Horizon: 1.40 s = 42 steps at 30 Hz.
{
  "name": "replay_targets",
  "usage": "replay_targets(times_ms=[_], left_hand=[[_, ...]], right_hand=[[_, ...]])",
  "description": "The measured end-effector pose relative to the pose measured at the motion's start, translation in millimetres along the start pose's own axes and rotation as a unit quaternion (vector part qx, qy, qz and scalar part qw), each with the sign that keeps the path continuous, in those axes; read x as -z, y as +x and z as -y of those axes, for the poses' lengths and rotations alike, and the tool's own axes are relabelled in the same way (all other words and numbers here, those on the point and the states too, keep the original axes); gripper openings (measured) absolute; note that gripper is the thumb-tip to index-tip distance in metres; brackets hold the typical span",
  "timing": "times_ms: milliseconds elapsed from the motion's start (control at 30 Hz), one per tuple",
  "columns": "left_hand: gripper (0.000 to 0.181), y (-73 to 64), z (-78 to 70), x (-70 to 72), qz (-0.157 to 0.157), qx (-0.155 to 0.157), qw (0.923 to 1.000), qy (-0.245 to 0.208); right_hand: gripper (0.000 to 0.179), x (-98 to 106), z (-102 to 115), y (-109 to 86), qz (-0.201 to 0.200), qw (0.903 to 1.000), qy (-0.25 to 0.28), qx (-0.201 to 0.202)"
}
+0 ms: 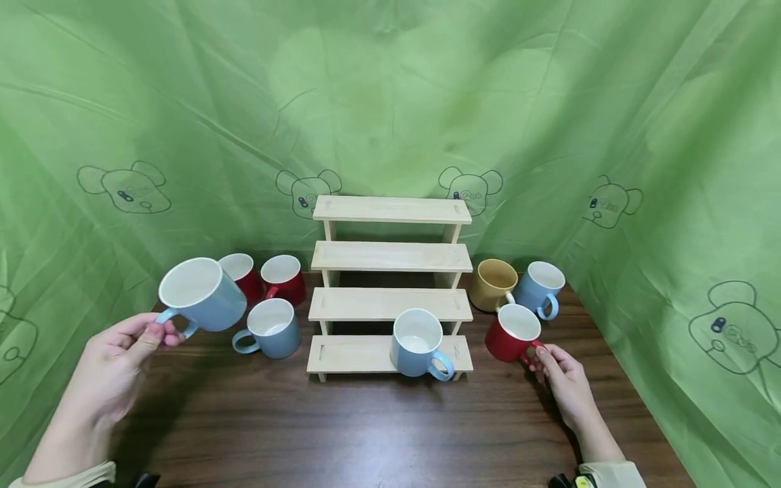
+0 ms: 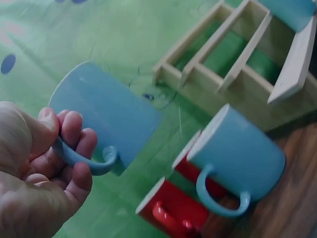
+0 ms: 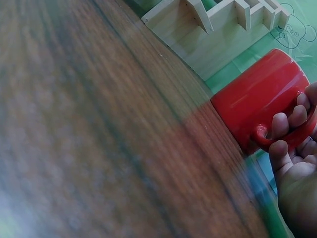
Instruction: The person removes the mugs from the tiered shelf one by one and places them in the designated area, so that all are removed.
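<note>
At the left my left hand [image 1: 125,359] pinches the handle of a light blue mug [image 1: 207,298], raised above the table with its white inside showing. In the left wrist view, fingers curl through that mug's handle. Over at the right, my right hand [image 1: 567,383] grips the handle of a red mug [image 1: 505,339], which is upright at the table. A second blue mug [image 1: 416,346] stands on the lowest step of a pale wooden four-step rack [image 1: 350,354], its handle turned toward the front right.
Left of the rack stand another blue mug [image 1: 277,332] and two red mugs [image 1: 293,288], partly behind the held one. A mustard mug [image 1: 491,288] and a blue mug [image 1: 533,295] stand behind the right hand's mug. Green cloth [image 1: 390,102] hangs around the dark wooden table [image 1: 342,434].
</note>
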<state>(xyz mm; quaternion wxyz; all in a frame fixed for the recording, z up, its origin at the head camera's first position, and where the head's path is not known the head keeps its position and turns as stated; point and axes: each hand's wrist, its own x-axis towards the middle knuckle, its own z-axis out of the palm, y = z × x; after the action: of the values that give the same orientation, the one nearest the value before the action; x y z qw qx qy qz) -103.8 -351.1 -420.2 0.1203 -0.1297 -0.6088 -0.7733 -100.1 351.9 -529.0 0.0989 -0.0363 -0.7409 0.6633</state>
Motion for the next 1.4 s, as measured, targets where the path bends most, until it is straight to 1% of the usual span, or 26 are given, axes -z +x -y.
replay_targets(times_ms=[100, 200, 300, 367, 500, 767, 967, 1133, 1400], left_hand=[[0.028, 0.4, 6.9, 7.8, -0.031, 0.002, 0.9995, -0.012], [0.025, 0.4, 13.6, 14.4, -0.053, 0.007, 0.9986, -0.003], [0.023, -1.5, 20.6, 21.0, -0.068, 0.018, 0.9975, 0.011], [0.022, -3.2, 25.5, 24.9, -0.072, 0.025, 0.9969, 0.022], [0.023, -5.5, 34.7, 29.5, -0.067, 0.030, 0.9969, 0.028], [0.024, -8.5, 49.1, 37.8, -0.062, 0.035, 0.9974, 0.004], [0.023, -13.5, 58.4, 47.8, -0.053, 0.039, 0.9977, -0.014], [0.024, -15.3, 65.2, 56.3, -0.052, 0.051, 0.9972, -0.011], [0.025, -18.4, 76.3, 67.2, -0.050, 0.063, 0.9967, -0.007]], right_hand=[[0.041, -0.5, -1.0, -0.1, -0.006, 0.9999, -0.002, -0.008], [0.041, -1.0, -1.7, -1.1, -0.011, 0.9998, -0.003, -0.015], [0.041, -1.5, -1.0, -1.3, -0.011, 0.9998, -0.003, -0.017], [0.040, -1.5, 0.0, -0.9, -0.010, 0.9998, -0.002, -0.016], [0.038, -1.0, 1.2, -0.6, -0.007, 0.9999, 0.000, -0.013], [0.037, -1.8, 2.9, -2.1, -0.009, 0.9997, 0.020, -0.014], [0.036, -2.1, 3.5, -1.7, -0.008, 0.9998, 0.016, -0.008], [0.035, -2.6, 4.6, -2.1, -0.009, 0.9999, 0.007, -0.006], [0.039, -1.5, 2.9, -1.4, -0.007, 0.9999, 0.006, -0.011]])
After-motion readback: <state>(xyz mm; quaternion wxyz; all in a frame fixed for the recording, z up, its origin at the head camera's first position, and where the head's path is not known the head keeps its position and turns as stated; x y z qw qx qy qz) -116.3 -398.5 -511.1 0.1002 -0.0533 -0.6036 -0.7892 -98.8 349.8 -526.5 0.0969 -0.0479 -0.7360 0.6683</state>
